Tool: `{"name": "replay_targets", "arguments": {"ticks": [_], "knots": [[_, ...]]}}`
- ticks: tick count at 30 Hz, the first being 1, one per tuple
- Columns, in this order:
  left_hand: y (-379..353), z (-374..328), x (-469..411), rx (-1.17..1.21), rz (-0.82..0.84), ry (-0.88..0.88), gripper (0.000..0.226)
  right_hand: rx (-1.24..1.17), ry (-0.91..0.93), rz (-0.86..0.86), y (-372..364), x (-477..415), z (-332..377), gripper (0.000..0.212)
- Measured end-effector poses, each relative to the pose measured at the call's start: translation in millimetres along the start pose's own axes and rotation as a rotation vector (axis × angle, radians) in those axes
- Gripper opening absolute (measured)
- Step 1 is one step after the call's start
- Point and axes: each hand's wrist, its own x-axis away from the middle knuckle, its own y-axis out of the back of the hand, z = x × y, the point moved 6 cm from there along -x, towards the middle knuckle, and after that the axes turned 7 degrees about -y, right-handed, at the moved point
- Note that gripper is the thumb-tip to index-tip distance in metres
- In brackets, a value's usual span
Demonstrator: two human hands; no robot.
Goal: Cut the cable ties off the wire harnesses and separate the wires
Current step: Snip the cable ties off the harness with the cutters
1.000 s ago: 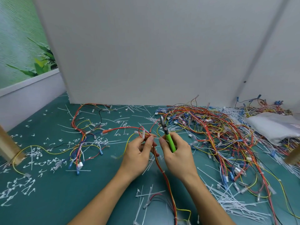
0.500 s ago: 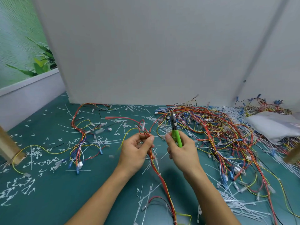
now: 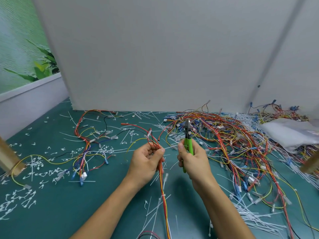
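Both hands engaged: left hand grips a wire harness, right hand grips green-handled cutters.

Left hand fingers are curled round red, orange and yellow wires, which fan upward above the fist and trail down toward the near edge. The right hand is closed on the cutter handles, tool upright, nose pointing away from the person, just beside the left hand and apart from the held wires. Whether the blades are parted cannot be told. White cut cable ties lie scattered on the green surface round both forearms. A dense harness pile lies to the right, a looser wire group to the left. A clear plastic bag rests at far right. A white panel stands behind.
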Motion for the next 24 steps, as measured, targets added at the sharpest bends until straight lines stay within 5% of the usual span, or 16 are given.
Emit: {"name": "replay_targets", "arguments": {"ticks": [8,13,24], "knots": [[-4,0,1,-0.004,0.043,0.003,0.005,-0.041,-0.023,-0.020,6,-2,0,0.014],[-6,-1,3,-0.015,0.094,-0.022,0.027,-0.046,-0.028,-0.048,9,-3,0,0.013],[-10,-2,4,0.037,0.099,-0.040,0.029,-0.063,-0.024,-0.088,13,-3,1,0.014]]}}
